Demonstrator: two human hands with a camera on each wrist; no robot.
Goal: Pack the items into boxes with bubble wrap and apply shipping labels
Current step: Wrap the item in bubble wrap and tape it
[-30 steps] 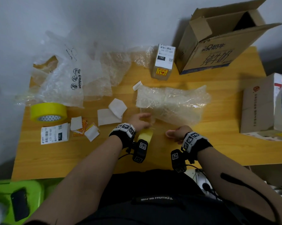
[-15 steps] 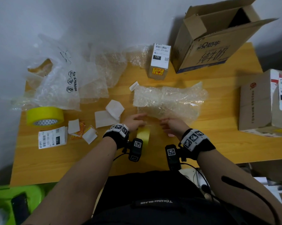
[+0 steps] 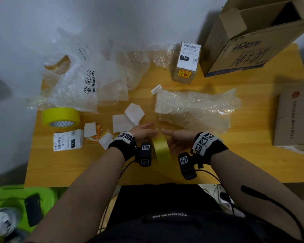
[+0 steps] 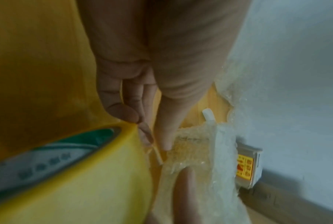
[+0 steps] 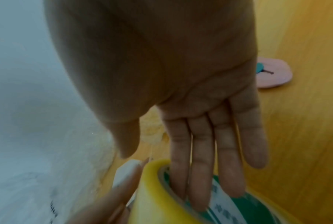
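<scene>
since a second ago the right hand point(image 3: 178, 140) has swung in from the side to meet the left hand point(image 3: 144, 131) at the tape roll point(image 3: 162, 151), which stands on edge on the bench point(image 3: 253, 165) between the wrists. right fingers point(image 5: 200, 174) are straight, tips inside the roll's core. the left thumb and forefinger pinch at the roll's rim. the bubble-wrapped bundle point(image 3: 193, 109) lies just beyond the hands, near a labelled box point(image 3: 187, 62).

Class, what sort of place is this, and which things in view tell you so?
Probably a small parcel-packing desk at home or in an office: a wooden table with bubble wrap, yellow tape roll, a labelled small box and open carton.
</scene>
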